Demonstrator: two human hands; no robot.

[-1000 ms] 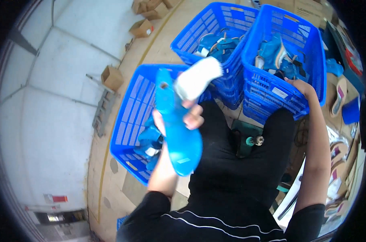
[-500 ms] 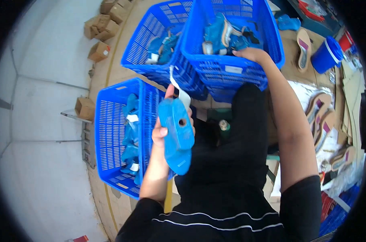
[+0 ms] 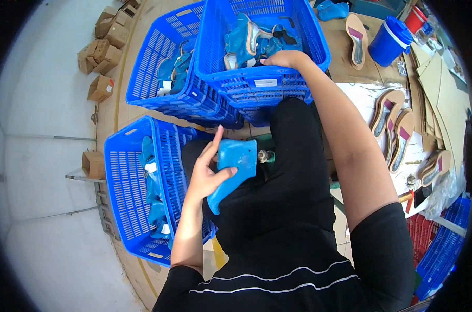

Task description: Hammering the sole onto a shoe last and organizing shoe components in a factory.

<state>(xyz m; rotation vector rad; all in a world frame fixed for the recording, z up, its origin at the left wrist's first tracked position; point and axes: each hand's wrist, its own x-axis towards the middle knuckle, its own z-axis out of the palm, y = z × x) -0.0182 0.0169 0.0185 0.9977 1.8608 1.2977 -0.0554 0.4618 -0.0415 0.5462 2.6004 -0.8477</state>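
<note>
Head view: left hand grips blue shoe last over lap.

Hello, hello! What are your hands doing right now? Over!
Left hand holds blue shoe sole over lap. Right hand reaching into front blue crate of soles. Nothing in the way.

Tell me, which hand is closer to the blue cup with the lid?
Right. The right hand reaches into the front crate, left of the blue cup; the left hand holds a blue sole lower down.
</note>
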